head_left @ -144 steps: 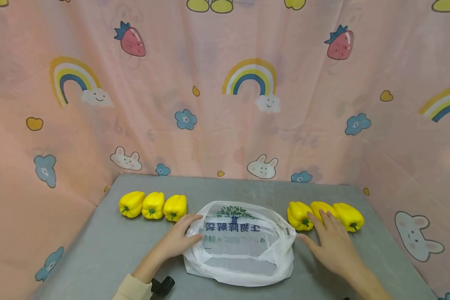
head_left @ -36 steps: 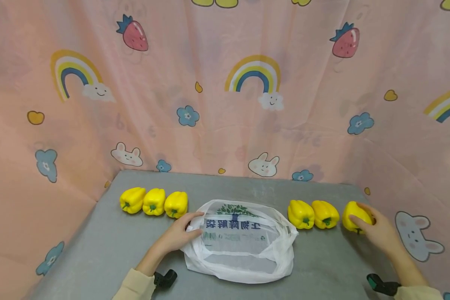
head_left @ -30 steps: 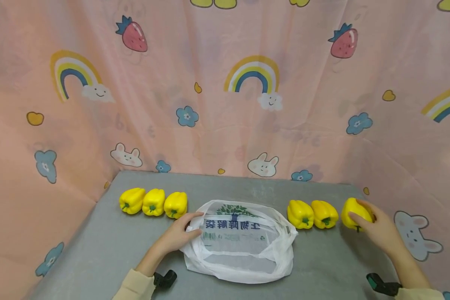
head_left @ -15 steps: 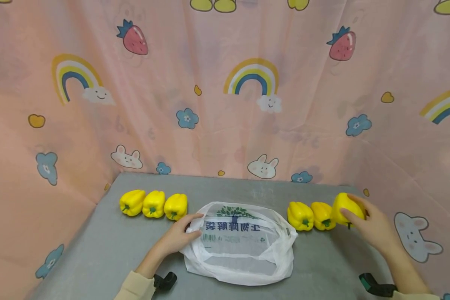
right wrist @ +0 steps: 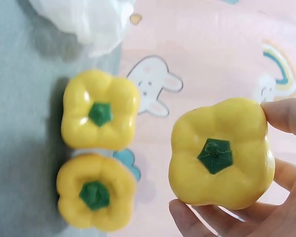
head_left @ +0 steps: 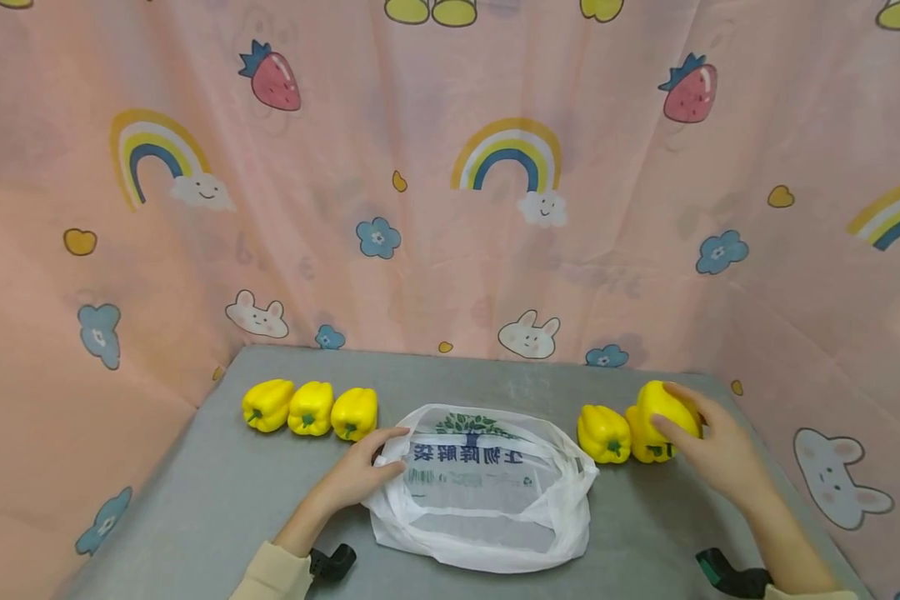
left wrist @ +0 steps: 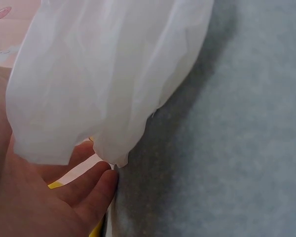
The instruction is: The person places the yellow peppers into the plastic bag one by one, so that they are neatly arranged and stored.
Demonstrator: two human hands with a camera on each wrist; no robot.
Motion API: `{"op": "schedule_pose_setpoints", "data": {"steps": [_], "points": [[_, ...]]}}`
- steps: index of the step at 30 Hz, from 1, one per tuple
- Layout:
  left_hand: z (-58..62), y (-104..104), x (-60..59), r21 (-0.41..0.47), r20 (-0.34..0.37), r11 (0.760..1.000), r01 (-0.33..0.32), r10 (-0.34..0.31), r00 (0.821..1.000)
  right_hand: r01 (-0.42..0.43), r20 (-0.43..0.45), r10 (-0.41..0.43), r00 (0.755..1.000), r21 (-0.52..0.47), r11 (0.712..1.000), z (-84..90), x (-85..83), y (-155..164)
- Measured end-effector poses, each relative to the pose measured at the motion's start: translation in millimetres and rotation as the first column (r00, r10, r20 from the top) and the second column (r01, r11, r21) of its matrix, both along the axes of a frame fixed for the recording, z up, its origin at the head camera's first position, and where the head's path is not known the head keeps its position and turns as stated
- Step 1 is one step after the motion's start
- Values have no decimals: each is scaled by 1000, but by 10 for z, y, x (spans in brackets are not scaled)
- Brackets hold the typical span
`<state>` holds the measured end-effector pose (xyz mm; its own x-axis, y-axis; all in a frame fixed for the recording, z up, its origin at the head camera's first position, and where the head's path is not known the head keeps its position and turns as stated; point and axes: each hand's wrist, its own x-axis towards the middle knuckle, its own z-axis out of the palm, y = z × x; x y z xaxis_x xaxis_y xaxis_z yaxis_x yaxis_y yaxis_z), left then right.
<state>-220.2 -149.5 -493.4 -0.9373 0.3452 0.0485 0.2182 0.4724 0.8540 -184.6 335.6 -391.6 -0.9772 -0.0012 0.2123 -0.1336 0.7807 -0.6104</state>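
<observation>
1. While the right hand (head_left: 720,450) grips a pepper (right wrist: 219,182), thumb and fingers round its sides, we judge it lifted: the right wrist view shows it apart from its neighbours.
2. We find the left hand (head_left: 356,475) at the edge of the bag (head_left: 487,554), thumb and fingers parted; whether it pinches any film we cannot tell.
3. Our tally: one pepper in hand, five on the table (head_left: 195,517), all six outside the bag. We read this as early work, most of it left.
4. Left of the right hand we note the right pair (head_left: 604,435), one partly behind the held pepper in the head view.
5. Past the left hand, farther off and leftward: the left trio (head_left: 311,408), in a row.
6. The bag lies between the hands, mirrored print showing in its mouth.
7. In the way, we judge: the right pair, near the direct line from right hand to bag, and limp folds at the bag's right edge.
8. Around: black wrist units (head_left: 337,564), pink curtain (head_left: 420,292) beyond both hands.
</observation>
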Motion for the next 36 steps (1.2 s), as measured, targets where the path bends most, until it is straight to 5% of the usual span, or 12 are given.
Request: {"op": "schedule_pose_setpoints", "data": {"steps": [36], "points": [[-11,6,0,-5,-20,1000,-12,12,1000,-121,-17,119,993,-140,983,12,-48,-957]]}}
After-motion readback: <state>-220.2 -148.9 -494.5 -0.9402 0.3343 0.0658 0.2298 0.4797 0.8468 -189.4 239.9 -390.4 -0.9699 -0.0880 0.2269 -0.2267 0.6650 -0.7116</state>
